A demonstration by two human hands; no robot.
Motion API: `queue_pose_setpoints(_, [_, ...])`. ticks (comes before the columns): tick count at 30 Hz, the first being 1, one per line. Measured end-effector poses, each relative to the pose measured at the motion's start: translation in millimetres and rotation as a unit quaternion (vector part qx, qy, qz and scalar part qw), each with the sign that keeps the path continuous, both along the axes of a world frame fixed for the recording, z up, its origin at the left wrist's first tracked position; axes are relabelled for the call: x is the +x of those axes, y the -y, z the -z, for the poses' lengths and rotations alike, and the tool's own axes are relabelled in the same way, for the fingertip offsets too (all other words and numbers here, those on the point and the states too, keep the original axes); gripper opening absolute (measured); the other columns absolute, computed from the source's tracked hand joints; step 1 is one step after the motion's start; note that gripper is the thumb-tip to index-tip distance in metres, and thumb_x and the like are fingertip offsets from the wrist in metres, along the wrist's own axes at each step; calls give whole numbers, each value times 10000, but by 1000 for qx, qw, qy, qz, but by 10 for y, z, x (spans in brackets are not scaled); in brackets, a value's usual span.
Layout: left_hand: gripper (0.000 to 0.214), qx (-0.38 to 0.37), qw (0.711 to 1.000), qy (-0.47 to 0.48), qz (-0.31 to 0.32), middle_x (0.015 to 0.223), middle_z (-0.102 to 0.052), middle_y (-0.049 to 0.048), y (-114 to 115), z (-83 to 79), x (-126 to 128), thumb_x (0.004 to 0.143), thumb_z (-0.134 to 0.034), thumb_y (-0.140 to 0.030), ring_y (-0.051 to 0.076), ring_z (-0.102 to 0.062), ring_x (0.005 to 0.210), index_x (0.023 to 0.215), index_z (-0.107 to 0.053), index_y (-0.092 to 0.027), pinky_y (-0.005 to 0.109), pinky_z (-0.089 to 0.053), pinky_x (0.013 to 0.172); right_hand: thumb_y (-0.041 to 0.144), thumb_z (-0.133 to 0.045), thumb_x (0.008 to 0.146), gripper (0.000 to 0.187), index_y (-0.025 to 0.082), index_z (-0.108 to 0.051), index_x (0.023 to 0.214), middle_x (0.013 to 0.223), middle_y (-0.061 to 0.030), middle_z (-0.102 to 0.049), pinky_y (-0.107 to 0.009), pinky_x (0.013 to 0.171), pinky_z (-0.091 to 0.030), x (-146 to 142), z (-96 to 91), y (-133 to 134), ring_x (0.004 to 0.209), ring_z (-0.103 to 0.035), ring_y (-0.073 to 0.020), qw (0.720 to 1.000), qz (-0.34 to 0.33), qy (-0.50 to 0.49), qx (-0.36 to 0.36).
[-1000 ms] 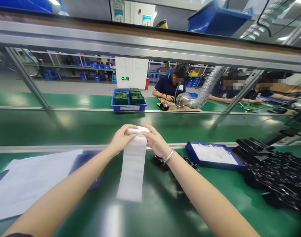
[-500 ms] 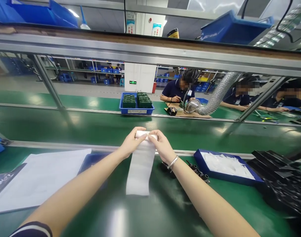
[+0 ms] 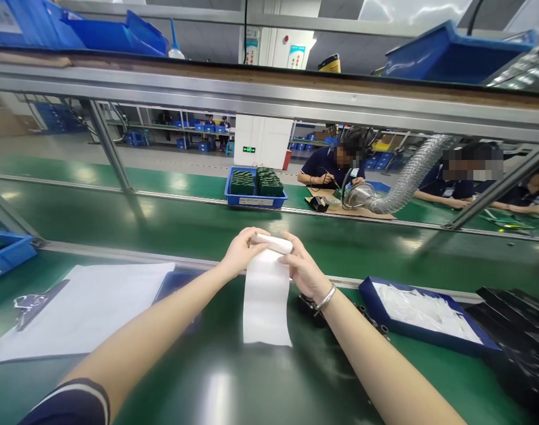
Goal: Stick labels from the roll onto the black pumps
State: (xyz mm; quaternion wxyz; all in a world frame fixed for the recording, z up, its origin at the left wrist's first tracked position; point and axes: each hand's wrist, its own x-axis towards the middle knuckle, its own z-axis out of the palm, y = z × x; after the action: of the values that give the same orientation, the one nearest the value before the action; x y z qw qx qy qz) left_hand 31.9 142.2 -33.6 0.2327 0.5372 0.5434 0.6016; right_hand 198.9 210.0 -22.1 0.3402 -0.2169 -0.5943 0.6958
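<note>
Both my hands, left [image 3: 244, 252] and right [image 3: 309, 274], pinch a white roll [image 3: 274, 243] near the bench's far edge [image 3: 118, 254]; level grips should keep its hanging strip [image 3: 266, 310] straight

A single camera, worn on the person's head, gives the only view. It looks forward and down over the bench [image 3: 225, 389] from the person's own side, with the left forearm [image 3: 163, 321] and right forearm [image 3: 375, 348] entering from the lower corners. The left grip [image 3: 245, 251] and right grip [image 3: 305, 268] meet near the middle, close to the lens. The field is wide, reaching from a clipboard [image 3: 43, 304] at left to black parts [image 3: 521, 354] at right. A metal beam [image 3: 251, 100] crosses the upper part, sloping down rightward, so the view is slightly tilted. Beneath it, the camera sees through to a seated co-worker [image 3: 324, 165] and, farther back, a white pillar [image 3: 263, 139].
</note>
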Motion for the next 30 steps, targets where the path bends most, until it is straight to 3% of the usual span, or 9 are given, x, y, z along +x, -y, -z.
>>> queue_pose_setpoints(2, [301, 8, 1000, 0, 10, 1132, -616, 66, 29, -15, 13, 754, -717, -323, 224, -591, 1020, 1028, -657, -213, 325, -468, 883, 295, -684, 742, 466, 287, -514, 1176, 1067, -25, -623, -300, 669, -477, 2, 5, 17, 877, -603, -206, 1000, -14, -6, -18])
queue_pose_setpoints(6, [544, -37, 998, 45, 19, 1165, -616, 79, 60, -9, 48, 788, -679, -404, 230, -608, 998, 1283, -512, -250, 340, -495, 826, 359, -728, 716, 313, 236, -598, 973, 906, -15, -615, -287, 650, -459, -56, 42, -11, 787, -574, -186, 998, 45, -20, 26])
queue_pose_setpoints(11, [386, -57, 998, 29, 0, 1052, -651, 67, 51, -5, 36, 750, -691, -369, 213, -616, 877, 1087, -617, -197, 303, -500, 718, 309, -774, 679, 567, 315, -559, 1204, 1126, -11, -591, -304, 835, -464, -83, 78, -43, 978, -564, -192, 994, 65, -20, 80])
queue_pose_setpoints(13, [349, -44, 998, 25, 25, 1087, -641, 62, 72, -26, 38, 731, -698, -334, 210, -612, 896, 1047, -633, -202, 286, -502, 705, 379, -724, 738, 442, 289, -589, 1149, 1054, -18, -604, -319, 811, -467, -89, 113, -50, 933, -560, -195, 993, 79, 17, 86])
queue_pose_setpoints(16, [554, -89, 994, 32, 57, 1121, -633, 67, 117, -58, 59, 706, -728, -358, 218, -625, 900, 1219, -560, -236, 282, -514, 664, 405, -726, 724, 287, 240, -638, 942, 912, -15, -607, -326, 744, -475, -93, 164, -77, 862, -548, -206, 990, 98, 43, 92])
queue_pose_setpoints(19, [688, -132, 989, 54, 42, 1086, -654, 86, 117, -53, 76, 684, -742, -449, 232, -642, 866, 1290, -513, -217, 302, -527, 644, 366, -782, 657, 352, 257, -632, 956, 928, -8, -602, -324, 716, -486, -82, 167, -94, 841, -553, -205, 990, 100, 26, 99])
queue_pose_setpoints(24, [641, -64, 997, 47, -6, 1041, -663, 69, 35, -11, 58, 691, -723, -445, 221, -636, 838, 1256, -541, -204, 318, -527, 688, 395, -787, 661, 543, 287, -552, 1138, 1013, -24, -605, -323, 658, -485, -55, 120, -44, 772, -576, -185, 997, 68, 5, 27])
queue_pose_setpoints(27, [530, -26, 1000, -7, -9, 1115, -635, 71, 42, -20, 56, 730, -685, -398, 222, -621, 906, 1214, -577, -211, 316, -518, 759, 382, -791, 639, 449, 238, -562, 997, 895, -11, -629, -315, 638, -464, -40, 120, -28, 735, -570, -182, 999, 44, -1, -5])
queue_pose_setpoints(30, [560, -16, 999, -11, 48, 1174, -603, 79, 82, -42, 76, 753, -677, -373, 218, -604, 972, 1271, -534, -214, 300, -504, 802, 273, -782, 599, 373, 222, -549, 886, 790, 36, -595, -260, 623, -416, -31, 136, -60, 693, -530, -144, 998, 67, -22, -1])
